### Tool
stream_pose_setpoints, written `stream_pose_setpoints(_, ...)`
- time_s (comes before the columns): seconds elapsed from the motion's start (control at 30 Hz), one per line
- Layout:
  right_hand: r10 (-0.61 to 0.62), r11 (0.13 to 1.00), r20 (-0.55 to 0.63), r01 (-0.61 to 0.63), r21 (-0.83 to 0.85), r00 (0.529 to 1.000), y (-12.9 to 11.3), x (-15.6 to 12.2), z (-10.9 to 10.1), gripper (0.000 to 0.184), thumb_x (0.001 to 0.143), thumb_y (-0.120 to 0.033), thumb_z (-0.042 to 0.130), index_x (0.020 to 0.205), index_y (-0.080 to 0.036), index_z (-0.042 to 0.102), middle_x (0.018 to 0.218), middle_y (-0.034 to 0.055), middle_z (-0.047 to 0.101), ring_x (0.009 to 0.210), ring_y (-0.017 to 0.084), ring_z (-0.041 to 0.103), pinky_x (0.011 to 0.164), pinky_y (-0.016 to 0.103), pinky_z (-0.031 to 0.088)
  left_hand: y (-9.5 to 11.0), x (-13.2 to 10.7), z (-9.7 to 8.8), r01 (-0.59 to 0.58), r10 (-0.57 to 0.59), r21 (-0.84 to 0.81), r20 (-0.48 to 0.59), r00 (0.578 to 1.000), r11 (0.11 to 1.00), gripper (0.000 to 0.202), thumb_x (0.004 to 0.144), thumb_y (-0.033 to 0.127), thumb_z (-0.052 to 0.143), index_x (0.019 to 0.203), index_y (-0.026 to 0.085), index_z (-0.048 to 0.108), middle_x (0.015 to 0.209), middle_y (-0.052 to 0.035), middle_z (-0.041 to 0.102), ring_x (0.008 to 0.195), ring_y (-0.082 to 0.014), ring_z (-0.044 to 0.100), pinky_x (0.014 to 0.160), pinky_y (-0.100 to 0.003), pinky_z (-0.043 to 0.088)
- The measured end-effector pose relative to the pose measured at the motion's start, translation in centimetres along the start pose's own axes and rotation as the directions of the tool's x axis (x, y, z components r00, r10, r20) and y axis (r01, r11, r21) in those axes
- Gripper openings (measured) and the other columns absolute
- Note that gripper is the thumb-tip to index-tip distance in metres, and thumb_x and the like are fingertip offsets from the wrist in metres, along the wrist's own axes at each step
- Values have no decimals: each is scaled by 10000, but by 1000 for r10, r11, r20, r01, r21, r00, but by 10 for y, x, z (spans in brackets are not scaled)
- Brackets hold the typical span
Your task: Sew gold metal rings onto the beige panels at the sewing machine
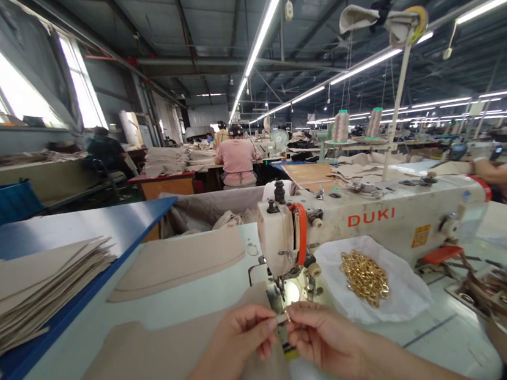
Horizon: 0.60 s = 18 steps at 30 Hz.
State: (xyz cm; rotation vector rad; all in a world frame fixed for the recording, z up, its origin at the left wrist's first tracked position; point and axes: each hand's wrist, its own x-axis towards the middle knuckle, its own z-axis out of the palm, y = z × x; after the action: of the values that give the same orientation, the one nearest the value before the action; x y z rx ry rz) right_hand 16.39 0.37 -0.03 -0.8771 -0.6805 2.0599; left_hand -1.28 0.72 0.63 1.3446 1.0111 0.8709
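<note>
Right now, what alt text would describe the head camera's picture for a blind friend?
A person's left hand and right hand hold a small pale strip and a gold piece at a sewing machine marked DUKI. Beige fabric lies at left; gold hardware is heaped on a white sheet at right.

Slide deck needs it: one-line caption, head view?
Left hand pinches a strip, right hand a gold piece, at a sewing machine.

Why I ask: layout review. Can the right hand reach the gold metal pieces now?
Probably yes: the gold metal pieces lie uncovered on a white sheet near the right hand, nothing visible between, though it pinches a small gold piece.
</note>
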Motion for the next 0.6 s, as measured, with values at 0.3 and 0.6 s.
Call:
stream_pose_setpoints(0.3, -339, 878, -1, 316, -359, 941, -8, -8, 10, 407, 539, -478, 847, 715, -147, 689, 614, -13, 659, 575, 101, 615, 595, 213, 492, -1, 2, 0, 37, -38, -68, -9, 999, 997, 484, 538, 584, 786, 665, 180, 552, 473, 33, 614, 392, -94, 509, 434, -223, 396)
stream_pose_setpoints(0.6, -255, 879, 4, 234, -415, 967, -4, 8, 14, 365, 495, -401, 860, 639, -159, 629, 534, -27, 650, 521, 108, 602, 580, 231, 486, -3, 1, -3, 41, -45, -156, -19, 999, 987, 490, 573, 594, 777, 672, 174, 545, 504, 23, 643, 404, -93, 546, 441, -213, 427)
